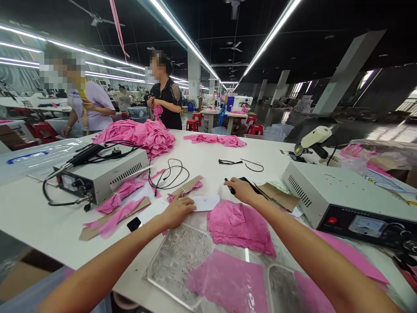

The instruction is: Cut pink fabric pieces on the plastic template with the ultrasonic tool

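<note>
My left hand (178,210) lies with its fingers outstretched at the left end of a white paper strip (207,203) with small dark marks on it. My right hand (243,189) is closed around a black pen (230,188), just above and to the right of the paper. A folded pink lace-edged fabric piece (239,226) lies below, between my forearms. Closer to me, a pink sheet of material (230,278) sits on a clear patterned plate (177,265). Beyond my left fingers is a cardboard strip (187,184) with pink fabric tied to it.
Grey machine boxes stand at left (107,169) and right (355,191). A pink fabric heap (137,134), a loose black cable (171,174) and a phone (134,224) lie on the white table (208,161). Two people stand beyond it; one handles pink fabric.
</note>
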The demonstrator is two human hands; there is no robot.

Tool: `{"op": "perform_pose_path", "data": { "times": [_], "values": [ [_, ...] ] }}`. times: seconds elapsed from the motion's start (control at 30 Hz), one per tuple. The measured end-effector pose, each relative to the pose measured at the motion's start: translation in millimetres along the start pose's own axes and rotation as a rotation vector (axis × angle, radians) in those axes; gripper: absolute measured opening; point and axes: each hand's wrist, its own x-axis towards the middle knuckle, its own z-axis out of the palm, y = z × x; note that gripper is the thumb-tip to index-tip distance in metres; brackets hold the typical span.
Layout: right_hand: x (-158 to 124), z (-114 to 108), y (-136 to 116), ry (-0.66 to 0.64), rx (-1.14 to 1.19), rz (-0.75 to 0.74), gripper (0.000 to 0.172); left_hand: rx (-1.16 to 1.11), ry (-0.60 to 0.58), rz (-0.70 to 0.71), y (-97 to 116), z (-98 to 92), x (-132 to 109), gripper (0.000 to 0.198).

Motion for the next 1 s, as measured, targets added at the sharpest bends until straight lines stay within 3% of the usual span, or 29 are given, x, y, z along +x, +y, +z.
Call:
{"op": "perform_pose_path", "data": {
  "times": [0.2, 0.37, 0.47, 0.53, 0.7, 0.87, 1.0],
  "values": [
    [34.6, 18.3, 14.4, -0.197, -0.128, -0.126, 0.060, -0.052, -0.071, 0.064, -15.2, 7.3, 0.2, 0.045],
    [38.0, 30.2, 26.4, -0.212, -0.094, -0.157, 0.061, -0.140, -0.097, 0.048, -21.9, 4.5, 3.6, 0.047],
    [30.1, 31.0, 17.5, -0.148, -0.043, -0.136, 0.057, -0.198, -0.082, 0.024, -21.7, 2.3, 12.2, 0.032],
    [19.6, 29.8, 3.2, -0.119, 0.006, -0.160, 0.047, -0.222, -0.055, -0.010, -18.6, 5.8, 18.7, 0.033],
    [-9.3, 27.0, -32.9, -0.203, 0.110, -0.323, 0.032, -0.204, 0.032, -0.136, -1.5, 24.0, 23.0, 0.030],
    [-23.8, 23.6, -37.6, -0.244, 0.142, -0.371, 0.029, -0.195, 0.017, -0.206, 8.2, 26.4, 14.4, 0.030],
    [-28.9, 22.4, -35.8, -0.234, 0.157, -0.357, 0.028, -0.209, -0.036, -0.245, 2.4, 21.8, 12.7, 0.031]
  ]
}}
